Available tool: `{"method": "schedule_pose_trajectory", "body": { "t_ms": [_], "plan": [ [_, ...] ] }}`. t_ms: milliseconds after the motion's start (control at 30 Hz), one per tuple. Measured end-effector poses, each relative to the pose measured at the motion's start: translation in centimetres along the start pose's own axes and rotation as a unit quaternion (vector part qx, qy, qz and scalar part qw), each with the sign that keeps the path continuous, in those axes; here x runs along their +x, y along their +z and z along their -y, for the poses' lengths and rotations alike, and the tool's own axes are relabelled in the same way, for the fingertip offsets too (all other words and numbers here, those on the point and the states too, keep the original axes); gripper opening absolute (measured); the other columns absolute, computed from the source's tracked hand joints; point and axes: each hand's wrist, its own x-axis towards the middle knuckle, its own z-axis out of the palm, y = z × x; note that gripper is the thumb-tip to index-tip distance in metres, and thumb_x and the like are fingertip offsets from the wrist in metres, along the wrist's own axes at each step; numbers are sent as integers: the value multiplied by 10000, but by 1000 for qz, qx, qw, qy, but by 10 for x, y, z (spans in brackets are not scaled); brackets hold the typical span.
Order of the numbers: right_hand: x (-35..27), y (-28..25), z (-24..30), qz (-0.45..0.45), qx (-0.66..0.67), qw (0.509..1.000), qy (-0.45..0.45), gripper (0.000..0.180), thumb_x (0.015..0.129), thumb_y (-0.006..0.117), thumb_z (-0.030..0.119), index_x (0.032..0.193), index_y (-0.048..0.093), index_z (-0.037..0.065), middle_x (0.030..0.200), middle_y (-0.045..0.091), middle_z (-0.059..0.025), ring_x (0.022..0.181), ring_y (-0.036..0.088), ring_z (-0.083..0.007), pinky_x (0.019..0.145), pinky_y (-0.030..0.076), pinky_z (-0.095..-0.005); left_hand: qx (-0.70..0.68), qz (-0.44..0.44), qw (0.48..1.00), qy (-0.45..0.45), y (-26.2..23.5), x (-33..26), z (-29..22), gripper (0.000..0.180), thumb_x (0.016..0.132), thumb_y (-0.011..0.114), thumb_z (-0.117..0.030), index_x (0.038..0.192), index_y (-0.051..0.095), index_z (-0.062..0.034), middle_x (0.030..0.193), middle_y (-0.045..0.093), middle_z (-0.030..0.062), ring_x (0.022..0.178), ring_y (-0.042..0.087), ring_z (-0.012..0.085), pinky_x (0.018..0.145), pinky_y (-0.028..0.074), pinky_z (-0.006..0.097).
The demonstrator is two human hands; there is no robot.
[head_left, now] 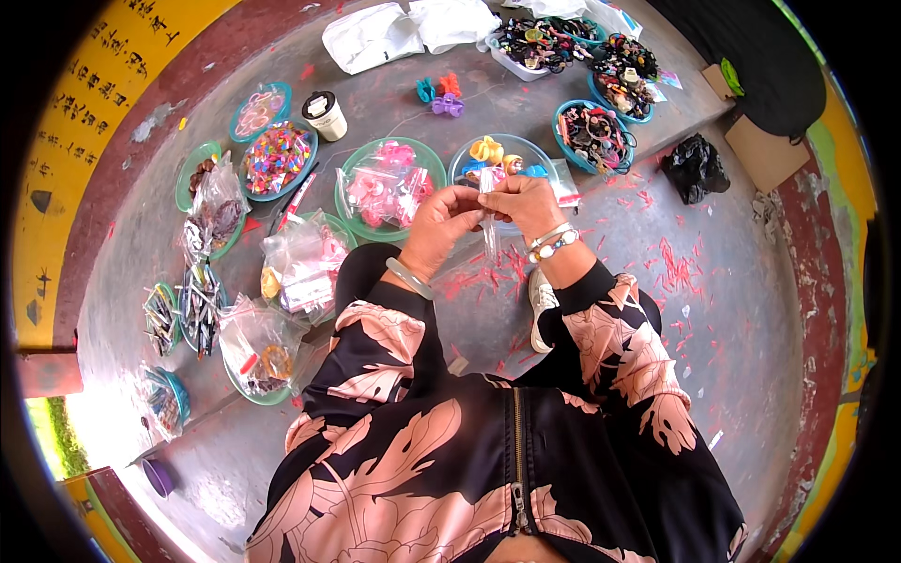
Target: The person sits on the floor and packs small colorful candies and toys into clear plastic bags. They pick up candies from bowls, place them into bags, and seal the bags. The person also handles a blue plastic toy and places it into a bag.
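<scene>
One view only, worn on the head and looking steeply down over the person's own chest and forearms, close in on the left hand (434,225) and right hand (524,202). Fisheye bending curves the grey concrete floor (732,310) outward, and dark corners ring the frame.

strip (489,235): clear glossy plastic, thin
bags (298,263): clear crinkled plastic, shiny
bowls (349,214): smooth green plastic
floor (732,310): grey concrete, matt, rough
jacket (526,469): smooth printed cloth, slight sheen
bangle (409,278): pale, glossy
</scene>
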Motion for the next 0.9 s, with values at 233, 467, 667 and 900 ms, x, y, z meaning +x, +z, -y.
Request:
{"method": "schedule_pose_trajectory", "body": {
  "t_ms": [233,467,667,900],
  "plan": [
    [-2,8,0,-27,-66,997,-34,173,687,735,111,644,624,-15,592,585,-31,540,517,-74,484,399,-218,97,-40,994,-26,6,-3,-2,162,803,613,-35,960,580,-15,860,636,22,758,588,77,634,470,215],
    [0,5,-2,-2,-33,999,-29,149,741,670,99,693,645,-40,597,598,-39,534,542,-94,493,431,-230,36,-42,996,-73,-4,2,2,189,863,532,-106,1019,592,-18,885,657,49,767,615,103,647,487,226],
    [-2,2,3,6,-64,998,-28,133,750,642,81,719,653,-47,628,631,-78,568,592,-116,525,468,-235,-8,-35,995,-98,-2,-2,-3,234,879,508,-125,1056,581,10,919,656,76,848,628,132,706,481,232],
    [2,1,-8,-7,-79,995,-54,144,703,690,121,698,665,-22,609,628,-57,547,572,-103,510,444,-234,38,-19,997,-59,6,-3,-4,191,844,555,-56,1026,578,-5,907,650,59,798,624,120,676,502,233]
  ]
}}
